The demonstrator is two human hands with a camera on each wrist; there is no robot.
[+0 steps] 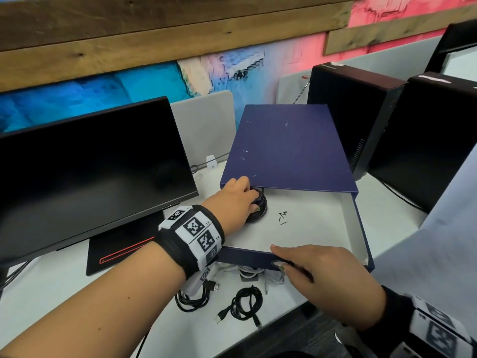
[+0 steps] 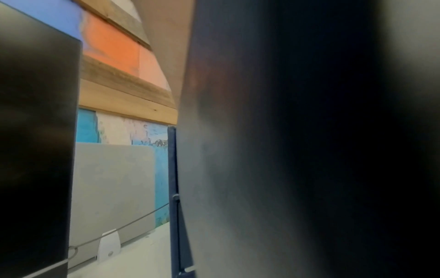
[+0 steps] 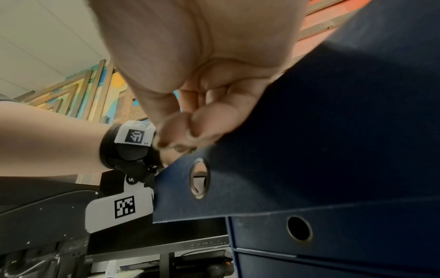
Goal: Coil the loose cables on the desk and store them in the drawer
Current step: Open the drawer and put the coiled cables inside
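Note:
A navy drawer box (image 1: 289, 148) stands on the desk, its top drawer (image 1: 358, 228) pulled out with a white floor showing. My left hand (image 1: 240, 200) reaches into the drawer's back left corner and grips a coiled black cable (image 1: 259, 210) that rests on the floor. My right hand (image 1: 322, 275) pinches the drawer front (image 1: 245, 257), thumb on its top rim and a finger at the ring hole (image 3: 199, 178). In front of the drawer lie two loose black cables (image 1: 192, 298) (image 1: 245, 304) and a bundle of white cables (image 1: 253, 273). The left wrist view is mostly dark.
A black monitor (image 1: 90, 164) on its base (image 1: 121, 246) stands left of the box. Two dark computer towers (image 1: 361, 120) (image 1: 433, 140) stand to its right. Small black scraps (image 1: 282, 217) lie on the drawer floor. The desk's front edge runs just behind the loose cables.

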